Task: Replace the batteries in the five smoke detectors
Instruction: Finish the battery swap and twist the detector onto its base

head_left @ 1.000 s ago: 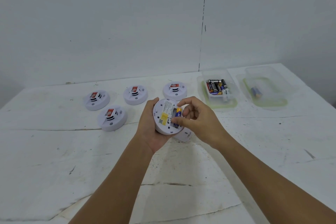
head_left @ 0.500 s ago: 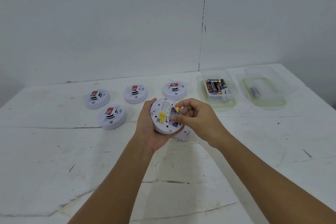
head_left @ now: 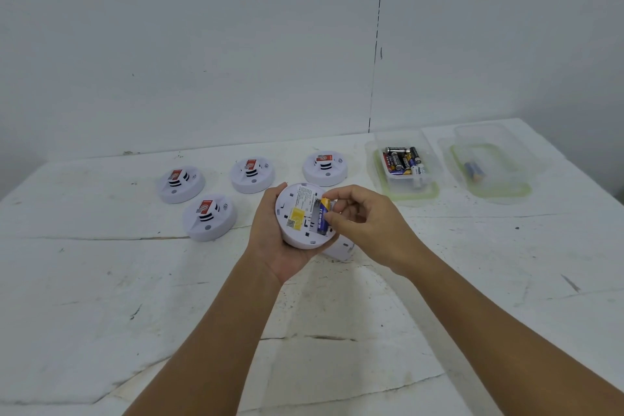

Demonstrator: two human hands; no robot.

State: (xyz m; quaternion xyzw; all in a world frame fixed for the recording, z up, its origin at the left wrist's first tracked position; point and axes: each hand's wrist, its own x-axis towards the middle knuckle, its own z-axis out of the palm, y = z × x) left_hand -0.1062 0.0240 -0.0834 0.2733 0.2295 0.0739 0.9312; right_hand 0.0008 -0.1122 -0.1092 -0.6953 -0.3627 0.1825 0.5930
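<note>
My left hand [head_left: 270, 246] grips a white round smoke detector [head_left: 297, 223] above the table, its back with a yellow label turned up. A blue and yellow battery [head_left: 323, 216] lies at the open battery bay, pinched by the thumb and fingers of my right hand [head_left: 368, 230]. Under my right hand, a white cover piece [head_left: 341, 248] rests on the table. Several other white detectors lie face up behind: one [head_left: 181, 183], another [head_left: 252, 174], a third [head_left: 325, 167] and a nearer one [head_left: 209, 217].
A clear box [head_left: 405, 192] at the back right holds several batteries. Beside it a second clear box [head_left: 489, 186] holds one blue battery [head_left: 473, 171]. The white table [head_left: 101, 297] is cracked and scuffed. A wall stands close behind.
The detector has tilted slightly in my left hand. My right hand has pressed the battery lower along the bay, with the fingers shifted toward its near end.
</note>
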